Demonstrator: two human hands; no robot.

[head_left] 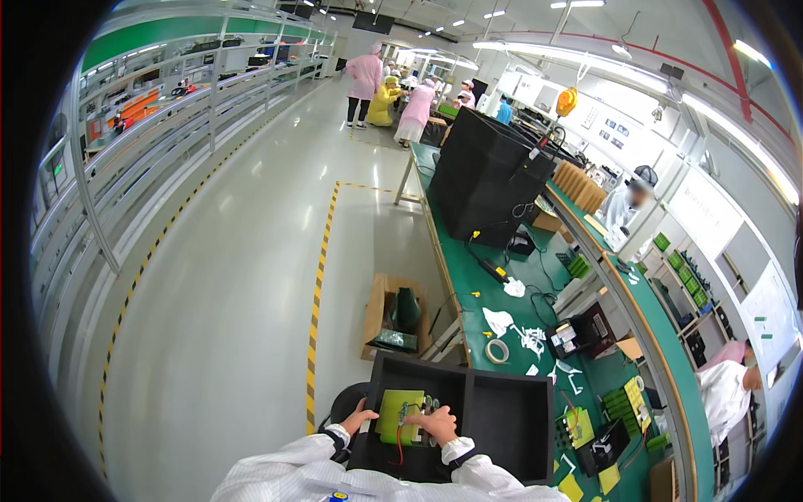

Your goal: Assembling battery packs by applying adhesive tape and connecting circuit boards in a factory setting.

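A black tray [512, 378] with two compartments lies in front of me. In its left compartment is a flat yellow-green part [388, 410] with small wiring on top and a red wire [401, 452] trailing toward me. My left hand [360, 417] is closed at the tray's left wall, gripping the rim beside that part. My right hand [437, 424] reaches into the same compartment, thumb and fingers bent around the wired right side of the part. Small dark and silvery round pieces [432, 403] show just beyond the right fingers. What lies under that palm is hidden.
A green workbench [468, 284] runs along my right, bearing a tape roll [497, 351], white scraps, cables and a tall black box [481, 167]. An open carton [381, 322] stands on the floor ahead. Several people work farther off; yellow-black tape [314, 318] marks the floor.
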